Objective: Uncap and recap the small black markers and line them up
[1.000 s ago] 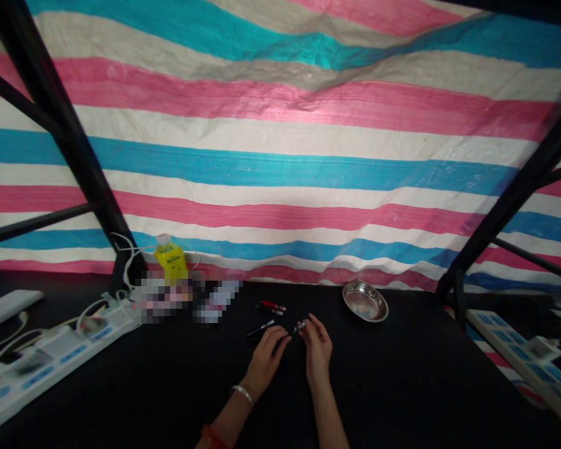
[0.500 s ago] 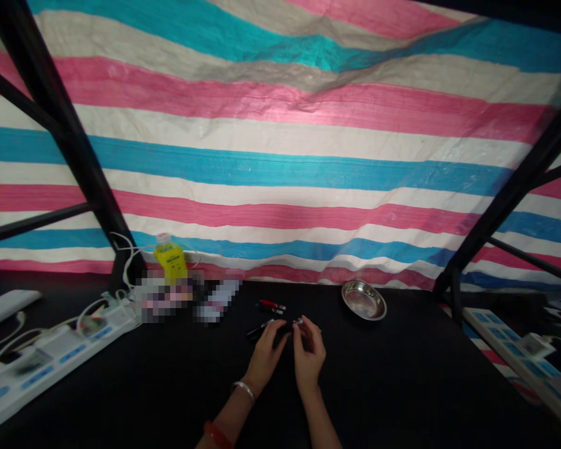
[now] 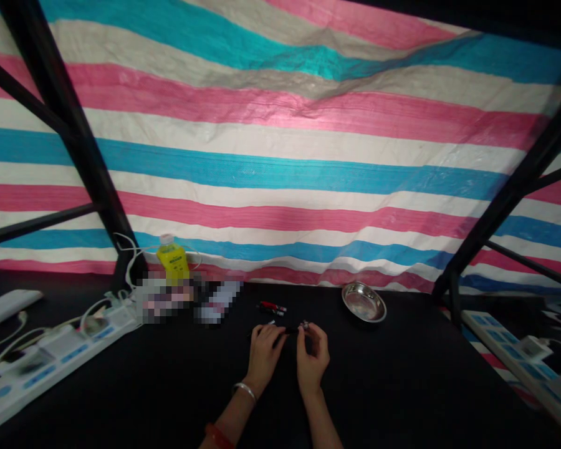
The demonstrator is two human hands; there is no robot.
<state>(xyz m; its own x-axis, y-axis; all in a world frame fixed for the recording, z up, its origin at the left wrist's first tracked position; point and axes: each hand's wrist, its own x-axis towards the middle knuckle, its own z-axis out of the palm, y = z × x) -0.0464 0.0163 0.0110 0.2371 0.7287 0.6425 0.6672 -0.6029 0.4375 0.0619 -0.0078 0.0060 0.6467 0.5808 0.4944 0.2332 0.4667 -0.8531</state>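
Both hands meet over the black table. My left hand [image 3: 263, 355] has its fingers closed round one end of a dark slender piece [image 3: 290, 331], which is too small and dark to name. My right hand [image 3: 313, 358] pinches a small silvery piece [image 3: 305, 325] at the other end; I cannot tell if the two are joined. Just beyond the hands lie a red slim item [image 3: 272, 305] and a black one [image 3: 275, 312], both with silvery ends. Another dark item [image 3: 250, 335] is partly hidden behind my left hand.
A shiny metal bowl [image 3: 363, 302] stands to the right. At the back left are a yellow bottle [image 3: 174, 263] and blurred items. Power strips with plugs and cables line the left [image 3: 60, 355] and right [image 3: 509, 349] sides. Striped sheeting [image 3: 280, 168] hangs behind, between black posts.
My hands have shifted slightly nearer to me, the right one a little to the right. A dark slender piece now shows more clearly between them. The items on the table stay put.
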